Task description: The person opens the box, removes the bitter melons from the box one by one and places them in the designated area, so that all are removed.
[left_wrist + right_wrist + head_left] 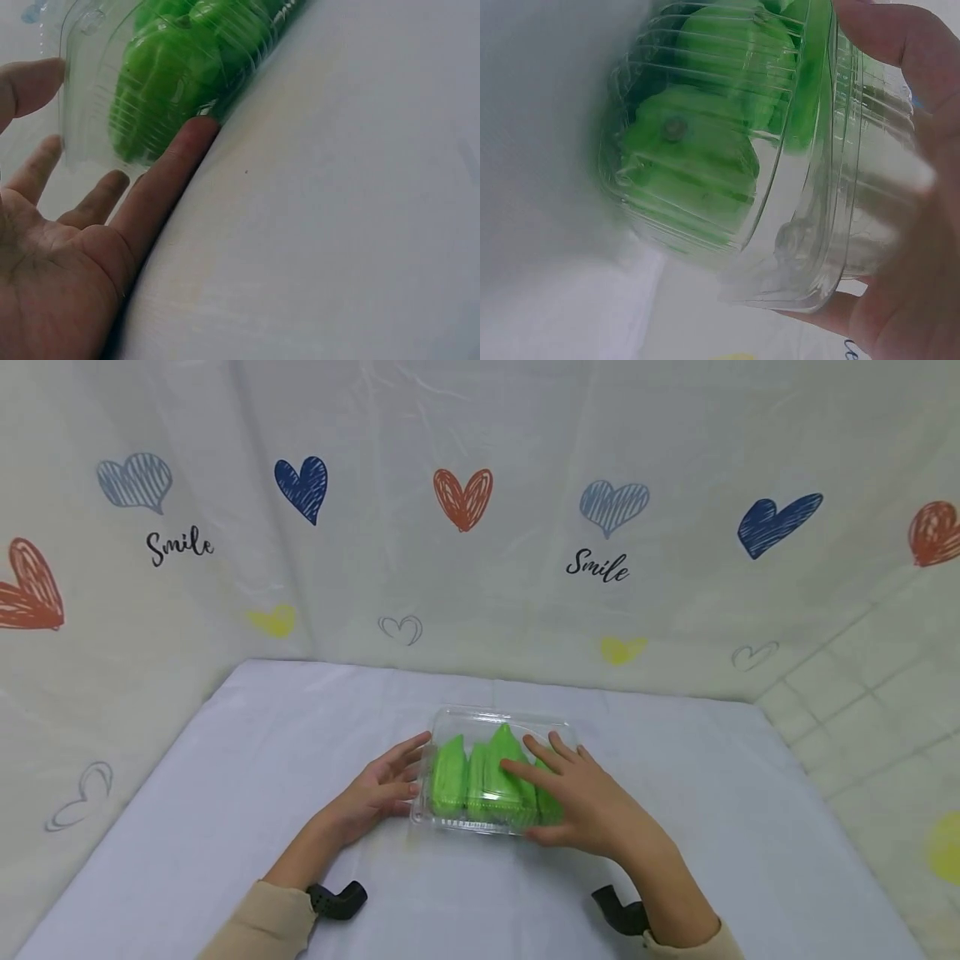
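Observation:
A clear plastic clamshell box (491,827) with a ribbed wall sits on the white cloth. Through its lid show several bright green, glossy, lumpy pieces (450,777), some with pointed tips; their kind is not clear. At the box's left end is my left hand (378,789), fingers extended, with fingertips right at the plastic wall. In the left wrist view, one finger (176,154) runs along the cloth up to the box's lower edge. My right hand (588,793) spreads over the right part of the lid, its thumb (877,30) at the rim, covering some green pieces.
White cloth covers the table (660,760), whose far edge meets a pale backdrop (525,593) printed with hearts and "Smile". Black curved devices (337,902) stick out from both wrists, near the beige sleeves (262,922).

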Tool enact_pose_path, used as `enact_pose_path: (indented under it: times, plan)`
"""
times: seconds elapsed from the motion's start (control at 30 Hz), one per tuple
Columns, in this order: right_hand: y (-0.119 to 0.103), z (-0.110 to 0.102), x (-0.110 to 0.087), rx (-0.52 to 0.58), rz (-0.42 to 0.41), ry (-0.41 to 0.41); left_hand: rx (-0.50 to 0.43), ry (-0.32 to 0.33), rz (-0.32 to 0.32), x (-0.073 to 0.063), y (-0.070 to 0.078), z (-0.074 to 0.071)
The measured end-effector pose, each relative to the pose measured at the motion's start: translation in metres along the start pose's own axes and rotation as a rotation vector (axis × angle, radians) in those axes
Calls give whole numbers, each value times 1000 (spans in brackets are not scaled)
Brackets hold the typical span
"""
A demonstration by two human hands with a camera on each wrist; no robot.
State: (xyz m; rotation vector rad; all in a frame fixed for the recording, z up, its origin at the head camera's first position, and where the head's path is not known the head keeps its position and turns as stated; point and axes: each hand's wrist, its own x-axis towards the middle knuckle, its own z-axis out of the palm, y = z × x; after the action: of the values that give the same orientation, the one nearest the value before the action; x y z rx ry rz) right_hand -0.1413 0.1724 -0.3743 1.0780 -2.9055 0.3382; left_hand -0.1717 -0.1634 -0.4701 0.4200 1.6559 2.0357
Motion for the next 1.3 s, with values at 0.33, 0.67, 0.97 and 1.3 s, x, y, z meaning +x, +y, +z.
enact_pose_path:
  times: [0.33,0.67,0.97,1.3]
  plan:
    - [0,0,-3,-39,-21,-13,-4,9,-10,0,0,3]
    - [-3,1,-3,-36,-15,-29,3,15,-8,-1,1,5]
    - [-6,3,-3,-29,-24,-15,12,9,-8,-2,3,4]
    - [-7,1,-1,-13,16,-43,19,13,0,0,1,2]
